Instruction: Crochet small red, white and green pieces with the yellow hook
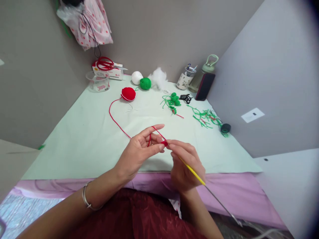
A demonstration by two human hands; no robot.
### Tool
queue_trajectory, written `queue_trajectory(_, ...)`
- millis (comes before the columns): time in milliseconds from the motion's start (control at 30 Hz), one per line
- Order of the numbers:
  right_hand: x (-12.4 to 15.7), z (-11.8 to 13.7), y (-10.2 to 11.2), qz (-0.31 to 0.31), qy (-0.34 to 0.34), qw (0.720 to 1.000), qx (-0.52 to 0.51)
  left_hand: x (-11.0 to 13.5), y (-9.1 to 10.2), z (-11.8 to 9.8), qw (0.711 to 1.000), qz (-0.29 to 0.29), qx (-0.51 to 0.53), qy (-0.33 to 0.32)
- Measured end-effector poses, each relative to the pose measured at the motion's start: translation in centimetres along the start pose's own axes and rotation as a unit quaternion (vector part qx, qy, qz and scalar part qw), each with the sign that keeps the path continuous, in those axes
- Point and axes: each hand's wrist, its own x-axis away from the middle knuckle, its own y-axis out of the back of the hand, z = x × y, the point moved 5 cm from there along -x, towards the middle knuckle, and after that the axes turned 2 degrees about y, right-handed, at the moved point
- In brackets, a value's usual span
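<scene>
My left hand [141, 149] holds a small red crochet piece [164, 143] between thumb and finger, with red yarn [117, 122] looped over the raised forefinger. The yarn runs back across the table to a red yarn ball [128, 94]. My right hand [185, 162] is closed on a yellow-handled crochet hook [193, 172], its tip at the red piece and its metal end pointing down to the right. Both hands hover just above the near edge of the pale green table cover [82, 146].
At the back lie a white ball [137, 77], a green yarn ball [145, 83], white stuffing [158, 78], red scissors [106, 63] on a box, a clear tub [98, 81], a pen cup [185, 79], a bottle [203, 74], green crochet pieces [173, 99] and yarn scraps [205, 117].
</scene>
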Motion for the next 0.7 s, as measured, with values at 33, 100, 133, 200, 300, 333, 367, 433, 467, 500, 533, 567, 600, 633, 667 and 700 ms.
queue_trajectory(33,0.0,-0.1,0.0,-0.006,-0.012,1.0,-0.015,0.0,0.0,0.0,1.0,0.002,0.001,0.002)
queue_trajectory(100,0.0,-0.2,0.0,-0.01,-0.024,0.999,-0.035,0.1,0.1,-0.1,1.0,0.003,-0.006,0.003)
queue_trajectory(133,0.0,-0.2,0.0,-0.008,-0.024,0.999,-0.039,0.0,0.1,-0.1,1.0,0.003,-0.013,0.001)
queue_trajectory(200,0.0,-0.1,0.1,-0.001,-0.02,0.999,-0.031,0.0,0.1,-0.1,1.0,0.0,-0.025,-0.005)
queue_trajectory(300,0.3,0.2,-0.1,0.021,0.014,0.998,0.051,-0.2,0.0,-0.2,0.999,-0.011,-0.034,-0.019)
queue_trajectory(333,0.5,0.4,-0.1,0.025,0.037,0.995,0.094,-0.2,-0.1,-0.2,0.999,-0.015,-0.032,-0.022)
queue_trajectory(367,0.7,0.6,-0.2,0.025,0.065,0.989,0.13,-0.2,-0.2,-0.1,0.999,-0.019,-0.026,-0.02)
queue_trajectory(433,1.0,0.7,-0.3,0.017,0.098,0.981,0.166,-0.2,-0.3,0.3,1.0,-0.019,0.009,0.012)
queue_trajectory(467,1.0,0.7,-0.2,0.013,0.095,0.982,0.16,-0.2,-0.3,0.6,0.999,-0.014,0.033,0.041)
queue_trajectory(500,0.9,0.5,-0.1,0.01,0.079,0.987,0.138,-0.1,-0.4,0.9,0.996,-0.01,0.058,0.071)
queue_trajectory(533,0.7,0.2,0.0,0.011,0.049,0.993,0.105,-0.1,-0.3,1.1,0.993,-0.009,0.078,0.094)
queue_trajectory(567,0.4,-0.1,0.1,0.01,0.011,0.998,0.066,-0.1,-0.2,1.2,0.99,-0.011,0.091,0.106)
queue_trajectory(600,0.0,-0.4,0.2,0.007,-0.03,0.999,0.02,-0.2,0.0,1.2,0.99,-0.018,0.096,0.106)
queue_trajectory(633,-0.2,-0.7,0.4,-0.004,-0.07,0.997,-0.028,-0.2,0.2,1.0,0.991,-0.027,0.094,0.096)
queue_trajectory(667,-0.5,-1.0,0.5,-0.017,-0.109,0.991,-0.076,-0.3,0.3,0.8,0.992,-0.036,0.087,0.081)
queue_trajectory(700,-0.6,-1.3,0.6,-0.029,-0.145,0.982,-0.12,-0.3,0.4,0.6,0.994,-0.043,0.077,0.064)
